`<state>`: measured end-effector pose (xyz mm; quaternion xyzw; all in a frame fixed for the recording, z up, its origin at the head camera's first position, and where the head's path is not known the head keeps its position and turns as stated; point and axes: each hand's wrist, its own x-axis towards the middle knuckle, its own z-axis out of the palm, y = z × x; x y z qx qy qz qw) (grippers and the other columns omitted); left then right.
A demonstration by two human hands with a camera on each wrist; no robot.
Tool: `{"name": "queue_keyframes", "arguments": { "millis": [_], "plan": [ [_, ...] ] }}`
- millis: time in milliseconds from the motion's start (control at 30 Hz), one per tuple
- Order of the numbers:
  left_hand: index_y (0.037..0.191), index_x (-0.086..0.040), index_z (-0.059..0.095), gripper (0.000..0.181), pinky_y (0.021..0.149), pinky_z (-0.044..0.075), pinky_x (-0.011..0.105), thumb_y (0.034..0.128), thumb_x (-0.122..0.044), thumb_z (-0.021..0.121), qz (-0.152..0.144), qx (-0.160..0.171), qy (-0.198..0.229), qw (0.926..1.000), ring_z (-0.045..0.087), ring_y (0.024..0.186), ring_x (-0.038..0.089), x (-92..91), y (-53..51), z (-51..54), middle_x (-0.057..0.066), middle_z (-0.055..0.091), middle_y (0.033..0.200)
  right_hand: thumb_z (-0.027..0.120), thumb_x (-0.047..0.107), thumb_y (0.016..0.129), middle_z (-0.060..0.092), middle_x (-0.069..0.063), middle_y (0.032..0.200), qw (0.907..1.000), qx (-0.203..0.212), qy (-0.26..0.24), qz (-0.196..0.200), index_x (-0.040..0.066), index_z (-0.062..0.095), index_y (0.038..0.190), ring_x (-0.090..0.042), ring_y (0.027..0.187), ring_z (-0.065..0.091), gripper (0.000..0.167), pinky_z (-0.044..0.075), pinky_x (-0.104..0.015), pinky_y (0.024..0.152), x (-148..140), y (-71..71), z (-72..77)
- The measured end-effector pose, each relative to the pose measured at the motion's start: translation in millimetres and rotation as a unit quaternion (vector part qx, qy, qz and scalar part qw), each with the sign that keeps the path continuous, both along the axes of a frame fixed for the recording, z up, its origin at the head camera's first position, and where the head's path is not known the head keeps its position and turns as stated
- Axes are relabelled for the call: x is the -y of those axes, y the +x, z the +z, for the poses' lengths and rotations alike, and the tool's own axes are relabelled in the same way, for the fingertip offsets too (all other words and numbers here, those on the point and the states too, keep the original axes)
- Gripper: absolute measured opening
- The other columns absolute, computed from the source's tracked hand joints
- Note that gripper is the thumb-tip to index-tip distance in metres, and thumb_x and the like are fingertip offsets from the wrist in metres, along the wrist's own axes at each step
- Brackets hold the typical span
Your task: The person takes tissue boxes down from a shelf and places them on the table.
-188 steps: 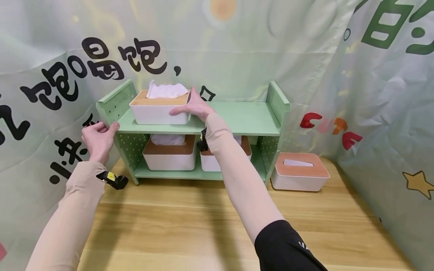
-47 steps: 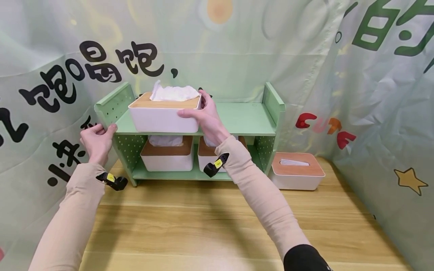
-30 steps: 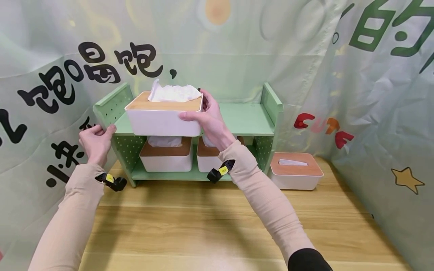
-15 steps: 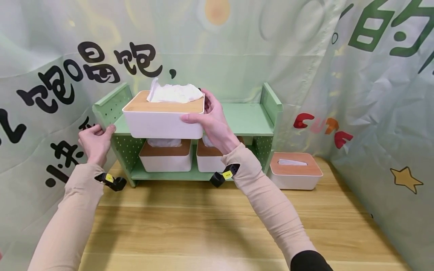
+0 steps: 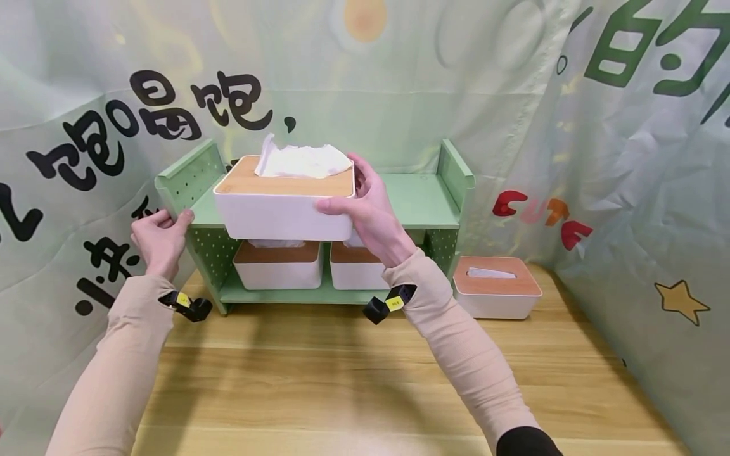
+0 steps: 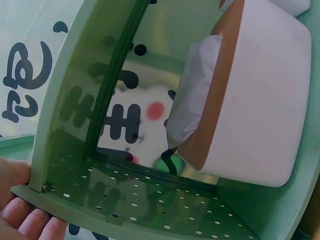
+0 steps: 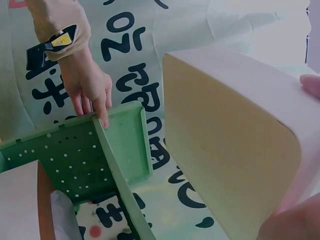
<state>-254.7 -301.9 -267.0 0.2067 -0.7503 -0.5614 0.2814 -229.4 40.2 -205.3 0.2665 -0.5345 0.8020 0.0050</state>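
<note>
In the head view, the right hand [image 5: 376, 215] grips the right end of a white tissue box [image 5: 279, 218] with a light wood lid and a tissue sticking out. The box is in front of the green shelf's [image 5: 422, 202] upper board, and its underside [image 7: 225, 145] shows in the right wrist view. The left hand [image 5: 162, 240] pinches the shelf's left side edge; its thumb and curled fingers show there in the left wrist view. Below, two more white boxes [image 5: 277, 275] with brown lids stand on the lower board, the right one [image 5: 356, 276] partly behind the right wrist.
A white tissue box [image 5: 498, 305] with a reddish-brown lid stands on the wooden table [image 5: 319, 380], right of the shelf. A printed cloth [image 5: 496, 114] hangs behind and along both sides.
The right hand has brought the gripped box forward off the upper board, toward the camera, and lately slightly right. The left hand has kept its place on the shelf's side.
</note>
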Motion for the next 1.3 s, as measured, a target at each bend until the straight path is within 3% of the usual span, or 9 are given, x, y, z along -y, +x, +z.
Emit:
{"name": "queue_keyframes", "arguments": {
  "millis": [500, 900, 1300],
  "plan": [
    [0.133, -0.005, 0.063, 0.048, 0.062, 0.046, 0.001, 0.0905, -0.023, 0.073, -0.003, -0.005, 0.01, 0.9999, 0.055, 0.059, -0.016, 0.4, -2.2, 0.7, -0.038, 0.05, 0.052, 0.07, -0.01, 0.068, 0.045, -0.009, 0.145, 0.9998, -0.017, 0.006, -0.011, 0.006, 0.023, 0.155, -0.02, 0.129, 0.046, 0.1, 0.039, -0.04, 0.118, -26, 14.1, -8.2],
    [0.133, -0.005, 0.063, 0.047, 0.062, 0.047, 0.001, 0.091, -0.023, 0.073, -0.008, -0.001, 0.009, 0.9999, 0.056, 0.06, -0.016, 1.2, -2.5, 0.2, -0.037, 0.051, 0.052, 0.068, -0.007, 0.068, 0.048, -0.006, 0.143, 0.9997, -0.016, 0.011, -0.018, 0.009, 0.025, 0.155, -0.02, 0.127, 0.047, 0.098, 0.041, -0.034, 0.112, -44, 19.9, -16.1],
    [0.134, -0.006, 0.062, 0.047, 0.062, 0.047, 0.002, 0.0911, -0.023, 0.073, -0.007, -0.001, 0.011, 0.9999, 0.056, 0.061, -0.015, 0.2, -0.8, 0.7, -0.037, 0.05, 0.053, 0.068, -0.005, 0.067, 0.047, -0.005, 0.143, 0.9995, -0.008, 0.023, -0.021, 0.009, 0.027, 0.154, -0.021, 0.126, 0.047, 0.097, 0.044, -0.032, 0.106, -59, 26.2, -34.6]
  ]
}}
